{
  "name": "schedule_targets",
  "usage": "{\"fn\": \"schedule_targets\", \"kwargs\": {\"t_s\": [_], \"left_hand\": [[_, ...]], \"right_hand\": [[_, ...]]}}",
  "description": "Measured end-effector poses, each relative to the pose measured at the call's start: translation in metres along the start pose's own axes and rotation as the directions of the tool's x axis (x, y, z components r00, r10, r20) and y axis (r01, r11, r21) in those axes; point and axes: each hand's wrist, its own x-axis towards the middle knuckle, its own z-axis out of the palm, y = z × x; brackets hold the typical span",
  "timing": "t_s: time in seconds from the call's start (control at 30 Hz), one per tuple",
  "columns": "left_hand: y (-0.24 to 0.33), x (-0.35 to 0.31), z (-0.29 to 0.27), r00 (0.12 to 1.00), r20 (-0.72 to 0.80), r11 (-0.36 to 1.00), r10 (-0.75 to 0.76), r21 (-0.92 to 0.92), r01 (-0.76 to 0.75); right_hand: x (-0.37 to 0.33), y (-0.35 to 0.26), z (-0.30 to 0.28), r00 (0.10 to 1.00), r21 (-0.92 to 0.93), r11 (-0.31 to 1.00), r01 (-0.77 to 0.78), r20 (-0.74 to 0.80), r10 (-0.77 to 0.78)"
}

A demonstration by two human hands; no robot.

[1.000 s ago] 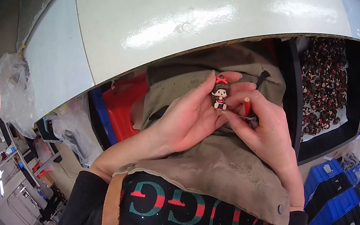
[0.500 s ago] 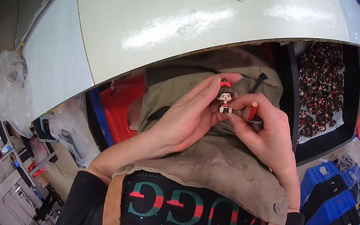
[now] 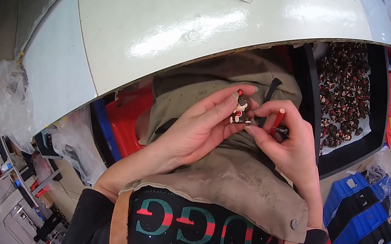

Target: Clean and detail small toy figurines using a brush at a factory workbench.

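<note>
Near: taupe apron (image 3: 232, 178) over the lap, probably shielding clothing. Left hand (image 3: 196, 131) grips a brown-haired doll figurine (image 3: 240, 113) above it, thumb against fingers, apparently to leave its front exposed. Right hand (image 3: 290, 144) grasps a red stick (image 3: 278, 119); figurine contact unclear. Farther right: black tray (image 3: 379, 91) of similar figurines (image 3: 343, 90), presumably for easy reach. Far: white table (image 3: 212, 25).

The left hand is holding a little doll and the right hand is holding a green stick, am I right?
Almost! The stick is red, not green, as the head view shows. The left hand does hold the little doll, and the right hand does hold the stick.
</note>
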Motion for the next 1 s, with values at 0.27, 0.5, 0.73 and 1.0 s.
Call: {"fn": "schedule_targets", "kwargs": {"t_s": [0.27, 0.5, 0.73, 1.0], "left_hand": [[0.0, 0.002, -0.001, 1.0, -0.012, 1.0, -0.004, -0.012, 0.004], [-0.011, 0.008, 0.0, 1.0, 0.02, 1.0, -0.008, 0.029, 0.007], [-0.015, 0.032, 0.032, 0.994, 0.091, 0.977, -0.052, 0.21, 0.032], [0.032, -0.003, 0.048, 0.86, 0.387, 0.573, 0.332, 0.642, -0.51]], "right_hand": [[0.005, 0.002, 0.002, 0.999, 0.029, 0.999, 0.045, -0.011, -0.045], [0.002, 0.009, 0.0, 0.983, -0.049, 0.983, 0.178, 0.048, -0.176], [-0.021, 0.016, -0.049, 0.989, 0.112, 0.992, 0.054, -0.142, -0.038], [-0.047, 0.017, -0.145, 0.835, -0.144, 0.985, -0.094, -0.551, -0.001]]}}
